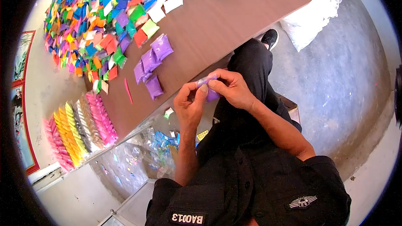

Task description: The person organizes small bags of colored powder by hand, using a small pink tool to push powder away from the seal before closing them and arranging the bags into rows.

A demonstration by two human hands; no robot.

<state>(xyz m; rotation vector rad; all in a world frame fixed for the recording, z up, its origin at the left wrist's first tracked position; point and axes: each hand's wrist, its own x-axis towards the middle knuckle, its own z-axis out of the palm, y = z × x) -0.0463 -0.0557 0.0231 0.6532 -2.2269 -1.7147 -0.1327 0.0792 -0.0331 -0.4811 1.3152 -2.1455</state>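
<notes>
Forearms bent inward, left hand point(190, 104) and right hand point(232, 88) met at centre, fingertips touching, thumbs and fingers pinched closed.

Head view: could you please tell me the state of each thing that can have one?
Held packet: pinched between both hands, sealed or not unclear.
Left hand: shut on the packet.
Right hand: shut on the packet.
Purple packets: lying loose on the table.
Pile: heaped, colours mixed.
Strips: laid in rows by colour.
</notes>
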